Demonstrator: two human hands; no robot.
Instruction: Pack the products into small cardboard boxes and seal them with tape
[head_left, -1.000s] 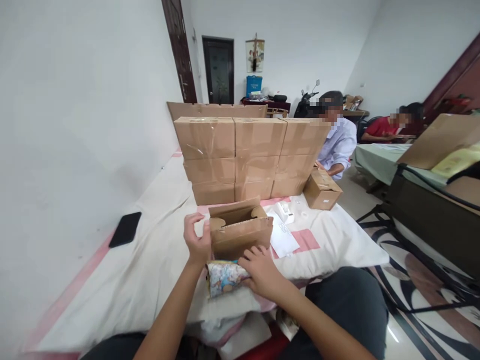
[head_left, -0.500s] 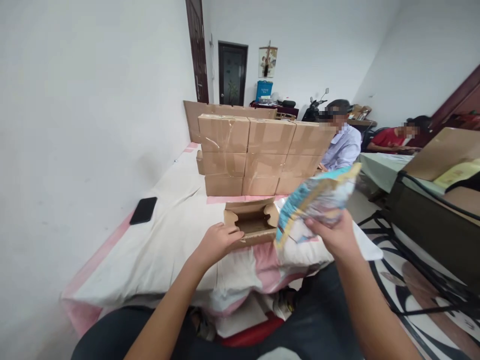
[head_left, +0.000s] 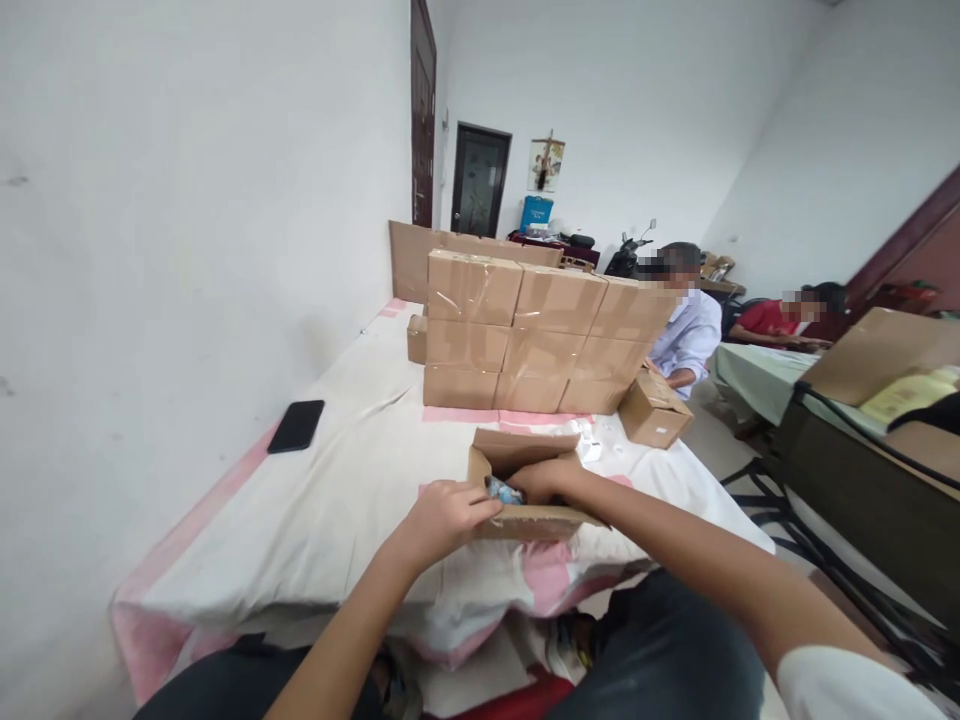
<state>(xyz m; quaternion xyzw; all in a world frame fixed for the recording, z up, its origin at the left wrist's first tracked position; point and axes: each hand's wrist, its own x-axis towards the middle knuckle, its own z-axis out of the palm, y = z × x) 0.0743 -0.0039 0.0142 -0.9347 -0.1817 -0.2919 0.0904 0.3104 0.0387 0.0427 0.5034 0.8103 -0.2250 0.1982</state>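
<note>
An open cardboard box stands near the front edge of the cloth-covered table. My left hand grips its left front corner, fingers curled over the rim. Inside lies a blue-and-white printed plastic bag, mostly hidden by the box walls and my right hand. My right hand reaches down into the box from the right, against the bag; its fingertips are out of sight.
Behind the box rises a stack of taped cardboard boxes. Another closed box sits at its right end. A black phone lies on the left. A person in a light shirt is beyond the stack, another in red farther right.
My right hand has moved left and down, bringing the printed bag from beside the box into it. My left hand stays on the box. A closed box now shows at the stack's right.
</note>
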